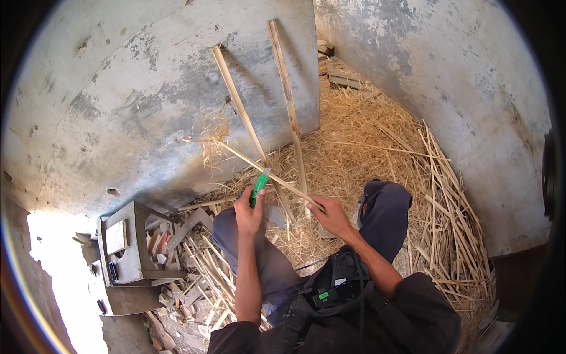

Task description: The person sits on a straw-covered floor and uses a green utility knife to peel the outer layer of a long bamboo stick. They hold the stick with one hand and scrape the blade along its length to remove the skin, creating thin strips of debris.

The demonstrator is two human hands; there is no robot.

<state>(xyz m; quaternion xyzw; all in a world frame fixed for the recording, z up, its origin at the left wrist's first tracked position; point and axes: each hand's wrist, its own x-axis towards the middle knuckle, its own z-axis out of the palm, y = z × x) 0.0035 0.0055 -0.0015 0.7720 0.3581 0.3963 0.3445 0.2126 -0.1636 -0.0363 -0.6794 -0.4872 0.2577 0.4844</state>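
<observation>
My left hand is closed around a green utility knife, its blade pointing up and away from me near a thin bamboo strip. The near end of that strip is gripped in my right hand. It slants away to the left, and a tuft of curled shavings hangs at its far end. Whether the blade touches the strip I cannot tell. Beyond my hands, two longer bamboo pieces, one left and one right, lean against the wall.
Straw-like shavings cover the floor ahead. Many thin strips are heaped along the right wall, and more strips lie left of my legs. A grey wooden box-like frame holding odds and ends stands at the left.
</observation>
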